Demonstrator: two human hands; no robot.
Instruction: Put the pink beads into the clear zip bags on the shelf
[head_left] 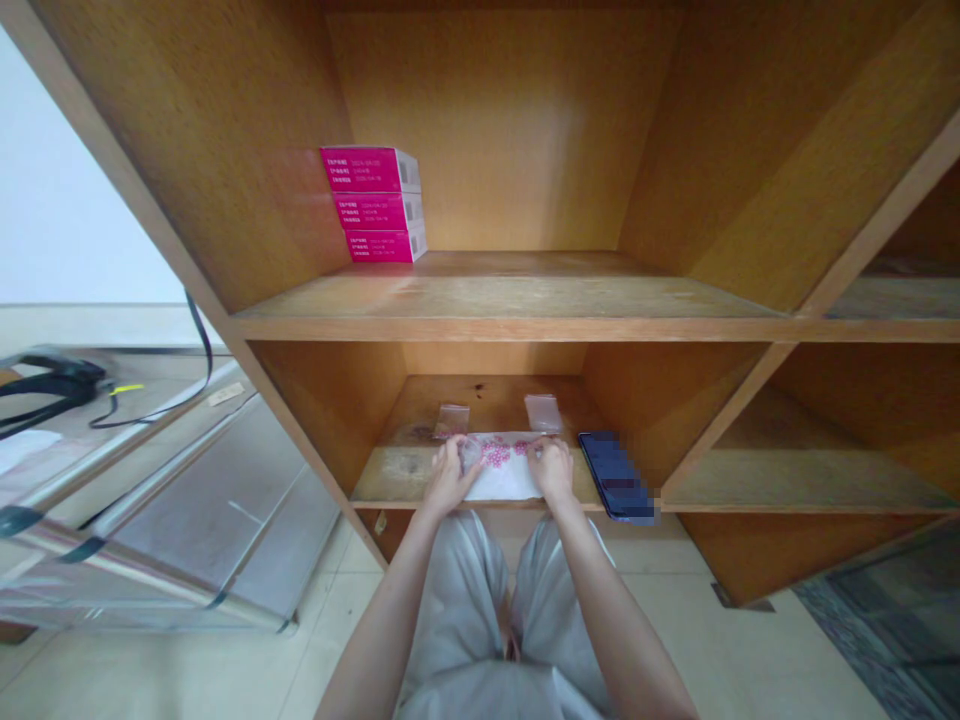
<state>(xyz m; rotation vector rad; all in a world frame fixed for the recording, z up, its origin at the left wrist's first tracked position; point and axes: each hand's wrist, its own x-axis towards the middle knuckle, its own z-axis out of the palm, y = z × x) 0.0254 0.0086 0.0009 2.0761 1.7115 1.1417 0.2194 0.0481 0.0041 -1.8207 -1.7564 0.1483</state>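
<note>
A white sheet [504,486] lies on the lower shelf, with many small round pink pieces [496,453] spread over its middle. My left hand [448,478] is at the sheet's left edge, its thumb and fingers closed on a small clear plastic bag [470,450]. Over the right part of the sheet, my right hand [553,468] has its fingertips pinched together beside a few pink pieces. What those fingertips hold, if anything, is too small to tell. Behind the sheet lie one small zip bag [453,420] with some pink content and another pale zip bag [544,413].
A dark phone [611,475] lies right of the sheet, its end jutting past the shelf edge. Three pink boxes [379,212] are stacked on the upper shelf [510,295]. Wooden dividers enclose the compartment. A metal-framed rack [187,500] stands at the left.
</note>
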